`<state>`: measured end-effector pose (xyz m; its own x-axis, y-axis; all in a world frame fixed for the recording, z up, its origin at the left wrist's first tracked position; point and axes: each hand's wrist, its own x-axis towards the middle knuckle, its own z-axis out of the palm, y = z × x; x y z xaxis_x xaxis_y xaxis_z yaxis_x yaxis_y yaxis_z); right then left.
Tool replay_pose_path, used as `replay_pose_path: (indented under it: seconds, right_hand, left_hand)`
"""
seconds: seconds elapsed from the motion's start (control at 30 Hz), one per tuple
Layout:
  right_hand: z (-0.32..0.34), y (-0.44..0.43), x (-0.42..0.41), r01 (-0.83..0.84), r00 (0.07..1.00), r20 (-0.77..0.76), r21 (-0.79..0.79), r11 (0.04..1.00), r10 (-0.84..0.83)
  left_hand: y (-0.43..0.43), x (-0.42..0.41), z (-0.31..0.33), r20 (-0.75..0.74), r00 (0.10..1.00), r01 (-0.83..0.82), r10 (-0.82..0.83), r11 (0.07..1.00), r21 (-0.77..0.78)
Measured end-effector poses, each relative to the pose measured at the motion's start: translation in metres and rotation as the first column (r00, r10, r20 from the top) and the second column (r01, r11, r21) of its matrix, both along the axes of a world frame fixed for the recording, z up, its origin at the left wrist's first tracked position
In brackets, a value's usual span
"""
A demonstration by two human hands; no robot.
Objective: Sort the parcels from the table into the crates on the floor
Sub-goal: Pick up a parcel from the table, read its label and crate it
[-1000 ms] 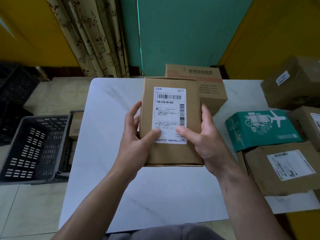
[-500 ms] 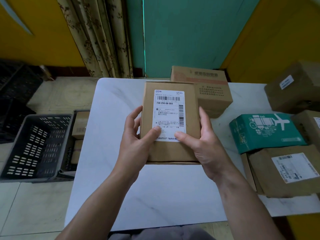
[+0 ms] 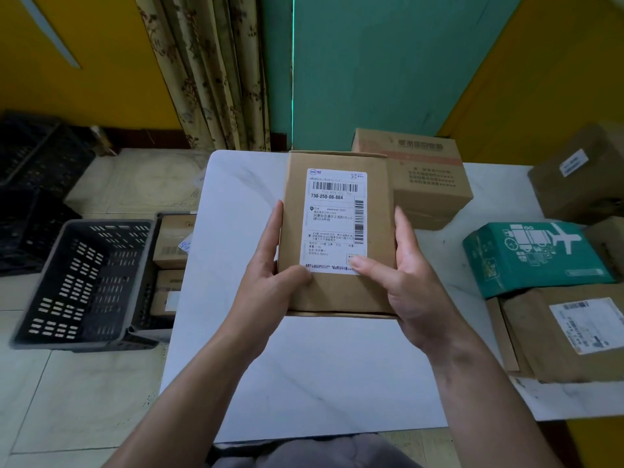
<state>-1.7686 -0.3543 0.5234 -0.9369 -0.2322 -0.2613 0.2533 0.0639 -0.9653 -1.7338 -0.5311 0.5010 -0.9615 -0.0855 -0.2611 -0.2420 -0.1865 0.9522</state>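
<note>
A brown cardboard parcel (image 3: 337,292) with a white shipping label facing up is held above the white table (image 3: 304,383). My left hand (image 3: 270,285) grips its left side, thumb on the label's lower left corner. My right hand (image 3: 405,282) grips the right side, thumb on the label's lower right corner. On the floor to the left stands a dark slotted crate (image 3: 84,282), with nothing visible inside it. Just right of it, a second crate (image 3: 162,219) holds cardboard parcels (image 3: 172,244) and is partly hidden by the table edge.
On the table lie a brown printed box (image 3: 425,177) behind the held parcel, a green box (image 3: 533,258), a labelled brown parcel (image 3: 570,332) and more brown boxes (image 3: 580,173) at the right. Black crates (image 3: 33,170) are stacked at far left by a curtain (image 3: 209,72).
The view has shifted slightly left. Both thumbs have slid down to the label's bottom corners, uncovering more of the label. The parcel stays held in both hands.
</note>
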Motion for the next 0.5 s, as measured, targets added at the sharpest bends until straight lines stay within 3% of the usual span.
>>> replay_pose_path:
  seconds: [0.5]
  right_hand:
    - [-0.003, -0.034, 0.027, -0.017, 1.0, 0.019, -0.063, 0.998, 0.018]
  left_hand:
    - [-0.025, 0.023, -0.001, -0.039, 0.988, -0.147, 0.148, 0.989, 0.029]
